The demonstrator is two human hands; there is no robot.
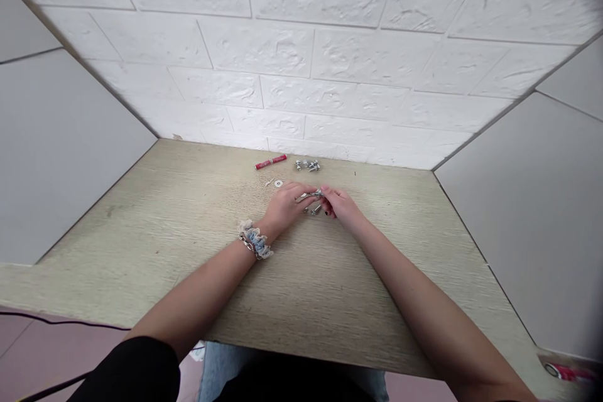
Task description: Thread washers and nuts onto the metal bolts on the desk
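Observation:
My left hand (286, 202) and my right hand (340, 206) meet over the middle of the table. Between their fingertips is a small metal bolt (313, 193), lying roughly level. The left fingers pinch its left part, while the right thumb and fingers close round its right end, where a nut or washer may sit; the fingers partly hide it. Just below, on the tabletop, lies another silver bolt (315, 210), close to the right fingertips. A flat round washer (278, 183) rests beyond the left hand.
Several silver bolts with nuts (313, 166) stand near the white brick wall (282, 94). Left of them lies a red pen-like tube (271, 162). Grey panels (80, 151) flank the wooden table (155, 213). A red can (568, 372) is at the lower right.

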